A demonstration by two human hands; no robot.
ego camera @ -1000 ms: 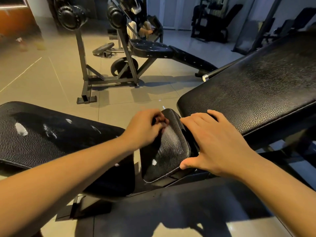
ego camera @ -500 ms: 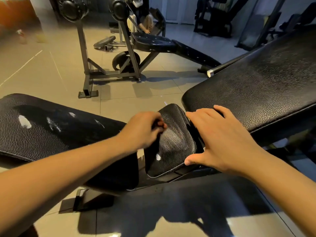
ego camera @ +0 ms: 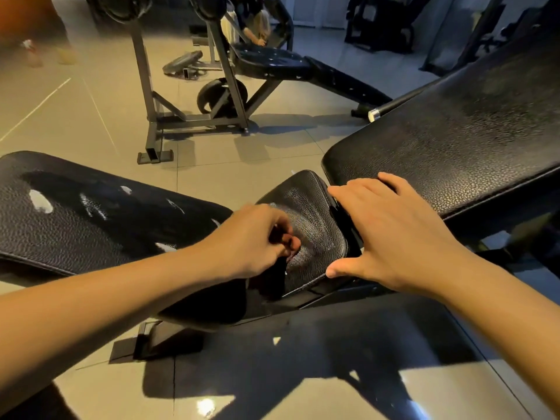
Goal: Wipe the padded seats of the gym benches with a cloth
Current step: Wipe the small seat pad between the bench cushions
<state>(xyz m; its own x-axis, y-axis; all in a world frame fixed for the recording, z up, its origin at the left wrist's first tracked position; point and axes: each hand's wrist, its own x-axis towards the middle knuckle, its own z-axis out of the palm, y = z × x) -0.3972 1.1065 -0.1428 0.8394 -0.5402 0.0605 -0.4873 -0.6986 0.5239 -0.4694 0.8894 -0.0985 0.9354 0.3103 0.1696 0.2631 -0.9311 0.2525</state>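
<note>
— Where is the seat pad (ego camera: pixel 312 225) that we must wipe?

— Directly in front of us. It is small, black and tilted, between the long back pad (ego camera: pixel 454 140) on the right and another long pad (ego camera: pixel 91 219) on the left (that one has pale worn spots). Thin pale streaks cross its grained surface.

— And what do our hands do?

— Our right hand (ego camera: pixel 391 237) lies flat on the right edge of the seat pad. The fingers are straight and a little spread, and the thumb touches the near corner. Our left hand (ego camera: pixel 251 237) is at the left edge, with the fingers curled tightly inward.

— Is the cloth in it?

— We cannot tell; the fingers hide what is inside.

— And behind?

— On the tiled floor (ego camera: pixel 75 116) stands a second bench (ego camera: pixel 272 60), with a weight plate (ego camera: pixel 222 93) under it.
</note>
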